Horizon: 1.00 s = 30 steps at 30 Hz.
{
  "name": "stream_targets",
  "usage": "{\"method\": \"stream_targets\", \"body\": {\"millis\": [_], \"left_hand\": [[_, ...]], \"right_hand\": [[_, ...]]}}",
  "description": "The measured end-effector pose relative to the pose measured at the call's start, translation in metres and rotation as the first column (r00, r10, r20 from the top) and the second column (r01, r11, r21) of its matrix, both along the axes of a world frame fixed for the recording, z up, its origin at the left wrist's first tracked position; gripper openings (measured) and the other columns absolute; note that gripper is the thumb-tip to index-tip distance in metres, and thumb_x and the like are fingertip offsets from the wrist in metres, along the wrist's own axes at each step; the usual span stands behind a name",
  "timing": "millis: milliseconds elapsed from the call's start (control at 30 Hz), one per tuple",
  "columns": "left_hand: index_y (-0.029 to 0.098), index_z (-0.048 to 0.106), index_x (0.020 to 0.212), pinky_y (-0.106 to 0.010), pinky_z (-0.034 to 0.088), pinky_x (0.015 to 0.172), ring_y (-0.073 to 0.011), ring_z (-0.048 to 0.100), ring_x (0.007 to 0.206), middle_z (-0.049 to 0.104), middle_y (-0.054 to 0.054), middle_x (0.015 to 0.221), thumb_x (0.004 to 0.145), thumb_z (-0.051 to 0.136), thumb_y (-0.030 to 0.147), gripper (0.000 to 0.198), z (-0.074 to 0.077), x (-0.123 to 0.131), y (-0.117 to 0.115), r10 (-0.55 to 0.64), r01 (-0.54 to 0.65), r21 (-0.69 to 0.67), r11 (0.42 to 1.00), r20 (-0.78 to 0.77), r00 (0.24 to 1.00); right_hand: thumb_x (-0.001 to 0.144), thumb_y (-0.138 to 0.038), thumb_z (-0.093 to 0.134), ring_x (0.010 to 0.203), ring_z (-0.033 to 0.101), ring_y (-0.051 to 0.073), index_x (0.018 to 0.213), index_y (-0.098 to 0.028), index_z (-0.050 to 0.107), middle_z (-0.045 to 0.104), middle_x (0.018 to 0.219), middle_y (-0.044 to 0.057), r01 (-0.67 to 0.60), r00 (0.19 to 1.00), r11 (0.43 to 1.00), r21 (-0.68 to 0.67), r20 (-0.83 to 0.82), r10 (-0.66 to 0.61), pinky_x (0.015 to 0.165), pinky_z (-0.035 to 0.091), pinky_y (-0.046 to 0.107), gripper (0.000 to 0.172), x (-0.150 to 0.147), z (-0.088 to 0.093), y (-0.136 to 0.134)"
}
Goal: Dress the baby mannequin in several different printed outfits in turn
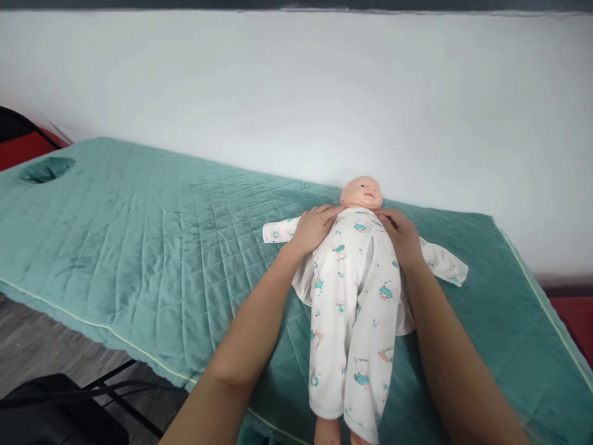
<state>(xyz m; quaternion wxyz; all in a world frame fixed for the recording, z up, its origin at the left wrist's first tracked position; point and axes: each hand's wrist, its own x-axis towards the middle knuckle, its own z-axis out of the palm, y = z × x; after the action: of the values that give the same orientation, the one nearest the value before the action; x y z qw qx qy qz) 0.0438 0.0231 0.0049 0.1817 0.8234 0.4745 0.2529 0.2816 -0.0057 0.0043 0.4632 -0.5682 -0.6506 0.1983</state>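
A baby doll (362,192) lies on its back on the green quilted bed cover, its bare head toward the wall. White printed pants (354,309) cover its front from the chest down to the ankles. Beneath them a white printed top (442,262) is spread, one sleeve out to each side. My left hand (317,227) rests at the doll's shoulder on the left, fingertips near the neck, gripping the cloth edge. My right hand (399,232) is at the other shoulder, its fingers bent on the cloth by the neck.
The green bed cover (152,247) stretches far to the left and has a face hole (47,169). A white wall (278,93) stands behind it. A black bag (60,411) is on the floor at lower left. Red objects show at both sides.
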Motion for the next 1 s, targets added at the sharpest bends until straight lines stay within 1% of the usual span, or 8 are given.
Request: {"method": "stream_targets", "body": {"millis": [200,433,533,667,733,833,900,1000], "left_hand": [[0.037,0.046,0.149,-0.044,0.038,0.111,-0.0230,0.049,0.135,0.053,0.001,0.151,0.106,0.027,0.037,0.048,-0.001,-0.005,-0.002,-0.043,0.047,0.040,0.998,-0.082,0.996],[0.024,0.055,0.142,-0.041,0.041,0.106,-0.0248,0.054,0.126,0.063,-0.007,0.138,0.105,0.030,0.037,0.046,-0.015,-0.004,-0.017,0.245,-0.219,0.213,0.952,-0.100,0.964],[0.021,0.055,0.141,-0.041,0.039,0.109,-0.0263,0.051,0.129,0.061,-0.009,0.140,0.104,0.035,0.034,0.045,-0.023,-0.012,-0.031,0.316,-0.269,0.302,0.914,-0.117,0.942],[0.019,0.055,0.140,-0.044,0.034,0.115,-0.0282,0.044,0.136,0.056,-0.010,0.145,0.100,0.045,0.026,0.042,-0.030,-0.023,-0.056,0.389,-0.323,0.351,0.879,-0.138,0.911],[0.021,0.055,0.139,-0.044,0.036,0.114,-0.0289,0.044,0.137,0.054,-0.010,0.147,0.097,0.048,0.024,0.043,-0.032,-0.028,-0.069,0.446,-0.382,0.340,0.859,-0.132,0.885],[0.021,0.057,0.134,-0.044,0.045,0.101,-0.0300,0.051,0.127,0.058,-0.011,0.139,0.097,0.050,0.030,0.039,-0.033,-0.034,-0.085,0.558,-0.510,0.282,0.813,-0.124,0.821],[0.020,0.060,0.129,-0.044,0.047,0.094,-0.0311,0.055,0.118,0.062,-0.013,0.128,0.098,0.050,0.038,0.038,-0.034,-0.038,-0.092,0.622,-0.583,0.239,0.777,-0.146,0.769],[0.019,0.067,0.112,-0.046,0.046,0.092,-0.0340,0.055,0.115,0.064,-0.015,0.119,0.095,0.053,0.047,0.035,-0.035,-0.042,-0.097,0.652,-0.622,0.196,0.758,-0.187,0.735]], "right_hand": [[0.095,-0.036,0.049,0.111,0.063,0.024,0.106,-0.025,0.073,0.073,0.115,0.005,-0.053,0.999,0.998,0.034,0.004,0.053,0.102,0.044,0.041,0.029,0.001,-0.001,-0.005],[0.094,-0.036,0.049,0.117,0.062,0.025,0.114,-0.024,0.071,0.071,0.122,0.008,0.060,0.996,0.988,0.143,0.052,-0.068,0.106,0.044,0.047,0.032,0.006,-0.020,-0.026],[0.094,-0.032,0.049,0.123,0.059,0.025,0.121,-0.024,0.067,0.066,0.131,0.010,0.088,0.995,0.982,0.168,0.035,-0.095,0.108,0.044,0.049,0.034,0.011,-0.032,-0.047],[0.089,-0.021,0.043,0.128,0.055,0.024,0.120,-0.021,0.067,0.064,0.133,0.012,0.136,0.976,0.968,0.213,0.140,-0.168,0.112,0.041,0.050,0.039,0.018,-0.043,-0.077],[0.084,-0.018,0.043,0.126,0.055,0.026,0.119,-0.019,0.067,0.065,0.130,0.013,0.206,0.946,0.952,0.228,0.202,-0.253,0.111,0.042,0.050,0.042,0.023,-0.046,-0.089],[0.080,-0.024,0.050,0.121,0.057,0.031,0.118,-0.016,0.066,0.066,0.124,0.017,0.398,0.858,0.899,0.186,0.271,-0.436,0.106,0.044,0.052,0.042,0.034,-0.046,-0.106],[0.079,-0.034,0.056,0.115,0.058,0.034,0.116,-0.014,0.066,0.067,0.118,0.020,0.527,0.790,0.845,0.095,0.311,-0.528,0.099,0.046,0.052,0.044,0.044,-0.045,-0.117],[0.080,-0.051,0.058,0.100,0.063,0.035,0.109,-0.015,0.067,0.069,0.106,0.020,0.619,0.746,0.783,-0.069,0.365,-0.557,0.087,0.050,0.050,0.047,0.057,-0.041,-0.131]]}}
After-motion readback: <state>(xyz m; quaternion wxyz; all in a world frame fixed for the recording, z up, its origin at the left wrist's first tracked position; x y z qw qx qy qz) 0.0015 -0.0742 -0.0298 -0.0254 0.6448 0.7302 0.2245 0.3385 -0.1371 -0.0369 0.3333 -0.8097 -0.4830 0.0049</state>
